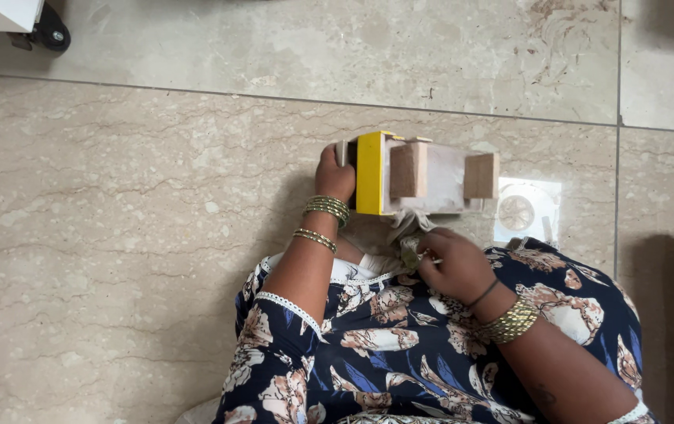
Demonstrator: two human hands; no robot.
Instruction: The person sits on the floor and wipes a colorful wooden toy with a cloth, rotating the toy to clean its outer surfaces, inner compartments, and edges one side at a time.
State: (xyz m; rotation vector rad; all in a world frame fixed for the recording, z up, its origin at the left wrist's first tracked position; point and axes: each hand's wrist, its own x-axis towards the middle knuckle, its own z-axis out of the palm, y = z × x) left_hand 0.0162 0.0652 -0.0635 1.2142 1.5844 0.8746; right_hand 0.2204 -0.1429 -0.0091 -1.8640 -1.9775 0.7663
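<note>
Left hand (335, 174) fingers wrap the yellow end of the wooden box (423, 174) on the floor (117, 235), long axis running rightward. Right hand (453, 263), just below it and nearer, pinches a cloth (408, 235) shut.

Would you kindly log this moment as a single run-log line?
left hand: grips yellow end of wooden box | right hand: pinches cloth under box | surface: marble floor
</note>
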